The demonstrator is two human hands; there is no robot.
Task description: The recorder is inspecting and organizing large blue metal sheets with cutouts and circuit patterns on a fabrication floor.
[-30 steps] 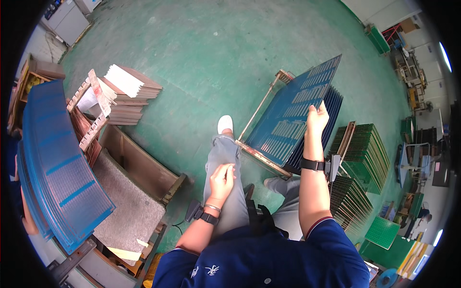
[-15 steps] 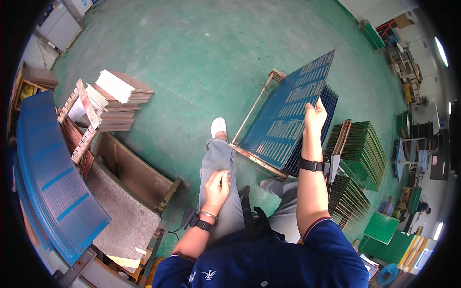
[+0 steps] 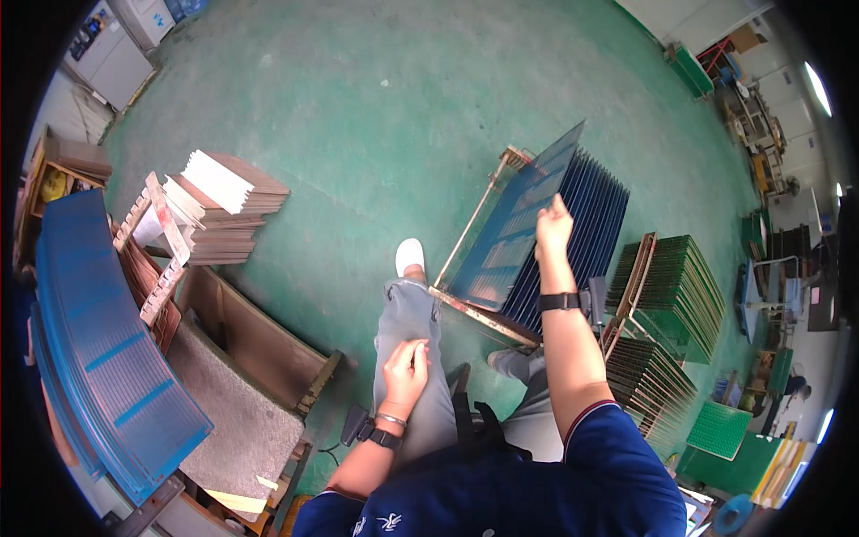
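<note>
My right hand (image 3: 555,229) is closed at the right edge of a thin blue panel (image 3: 514,242) with pale printed patterns. That panel leans to the left at the front of a rack (image 3: 488,315) on the floor. Close behind it, several more dark blue panels (image 3: 586,210) stand on edge in a row. My left hand (image 3: 406,371) is held over my left thigh, fingers curled in and thumb pressed against them. Nothing shows in it.
Racks of green-edged panels (image 3: 684,291) stand to the right. On the left are a stack of brown boards (image 3: 246,188), a notched rack frame (image 3: 161,210), a pile of blue sheets (image 3: 107,349) and a grey-topped bench (image 3: 237,407). Green floor (image 3: 358,134) stretches ahead.
The blue panel has gone down and left into the rack, its patterns now dulled by glare. My right hand has moved left with it. My left hand is nearly still.
</note>
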